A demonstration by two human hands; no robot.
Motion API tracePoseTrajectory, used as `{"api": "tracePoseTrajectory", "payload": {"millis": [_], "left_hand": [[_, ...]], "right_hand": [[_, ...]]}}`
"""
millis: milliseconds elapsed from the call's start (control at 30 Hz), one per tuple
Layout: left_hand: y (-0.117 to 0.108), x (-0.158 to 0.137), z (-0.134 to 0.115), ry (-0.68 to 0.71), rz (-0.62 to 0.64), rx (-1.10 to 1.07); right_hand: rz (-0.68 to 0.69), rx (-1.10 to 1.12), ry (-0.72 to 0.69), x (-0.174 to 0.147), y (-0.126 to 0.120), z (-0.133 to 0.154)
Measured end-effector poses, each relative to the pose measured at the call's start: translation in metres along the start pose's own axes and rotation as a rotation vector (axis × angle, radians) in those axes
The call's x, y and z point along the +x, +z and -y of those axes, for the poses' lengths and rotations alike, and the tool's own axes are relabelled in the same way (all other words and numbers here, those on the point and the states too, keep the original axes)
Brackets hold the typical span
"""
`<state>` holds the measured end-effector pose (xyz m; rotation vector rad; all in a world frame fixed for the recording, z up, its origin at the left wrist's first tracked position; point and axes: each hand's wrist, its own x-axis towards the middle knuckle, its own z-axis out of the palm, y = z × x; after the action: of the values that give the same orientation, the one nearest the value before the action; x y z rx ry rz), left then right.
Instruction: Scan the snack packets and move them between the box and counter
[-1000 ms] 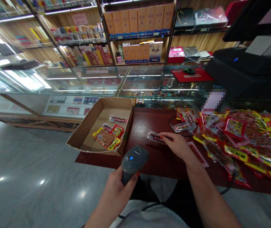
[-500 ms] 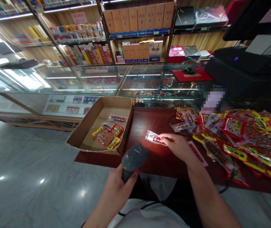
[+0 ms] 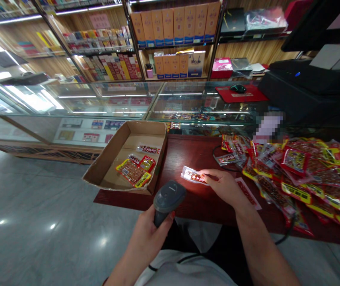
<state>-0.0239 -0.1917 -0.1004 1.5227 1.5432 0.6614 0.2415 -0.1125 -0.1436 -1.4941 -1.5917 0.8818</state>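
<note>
My left hand (image 3: 152,232) is wrapped round the handle of a dark grey barcode scanner (image 3: 170,195), whose head points forward over the table's near edge. Between the thumb and fingers of my right hand (image 3: 220,184) is a small clear snack packet (image 3: 191,174), lit brightly and held just over or on the dark red wooden table (image 3: 184,151); whether it touches I cannot tell. To the left stands an open cardboard box (image 3: 104,174) with several packets inside, among them a red and yellow snack packet (image 3: 132,172).
A large heap of snack packets (image 3: 309,171) covers the table's right side. One narrow packet (image 3: 247,193) lies by my right wrist. Behind are a glass display counter (image 3: 122,103), a mouse (image 3: 238,88) on a red pad, and a dark machine (image 3: 304,91) at the right.
My right hand has turned the snack packet slightly, so its printed face catches more light. The scanner in my left hand has barely moved.
</note>
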Motion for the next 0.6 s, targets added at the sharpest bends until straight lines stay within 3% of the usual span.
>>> {"api": "tracePoseTrajectory", "payload": {"millis": [600], "left_hand": [[0.0088,0.0058,0.006,-0.042,0.031,-0.071]], "right_hand": [[0.013,-0.01,0.003,-0.006,0.0013,0.0054]]}}
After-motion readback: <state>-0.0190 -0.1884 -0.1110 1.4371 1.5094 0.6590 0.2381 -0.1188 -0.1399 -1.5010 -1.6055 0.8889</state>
